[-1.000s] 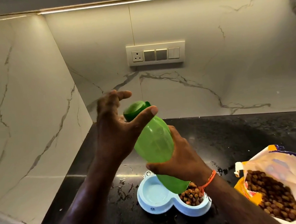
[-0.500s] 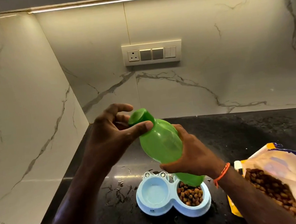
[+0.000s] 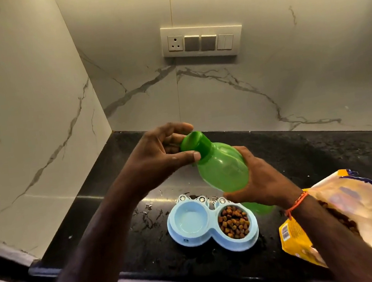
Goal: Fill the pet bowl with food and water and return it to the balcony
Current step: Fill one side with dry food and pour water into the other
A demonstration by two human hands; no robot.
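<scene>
A light blue double pet bowl [image 3: 193, 240] sits on the black counter [image 3: 313, 159]. Its right cup holds brown kibble [image 3: 233, 222]; its left cup looks pale, and I cannot tell whether water is in it. Above the bowl I hold a green plastic bottle [image 3: 222, 171], tilted with its cap up and to the left. My right hand [image 3: 260, 180] grips the bottle's body. My left hand [image 3: 158, 156] pinches the green cap [image 3: 195, 140] between thumb and fingers. The bottle's lower end shows just right of the bowl.
An open yellow bag of kibble [image 3: 364, 209] lies on the counter at the right, partly behind my right forearm. Marble walls close the corner at left and back, with a socket and switch panel [image 3: 201, 40] above. Water splashes lie behind the bowl.
Both hands have brought the bottle lower and tilted it further to the left. My left hand's fingers have closed around the cap. The bowl and bag stay put.
</scene>
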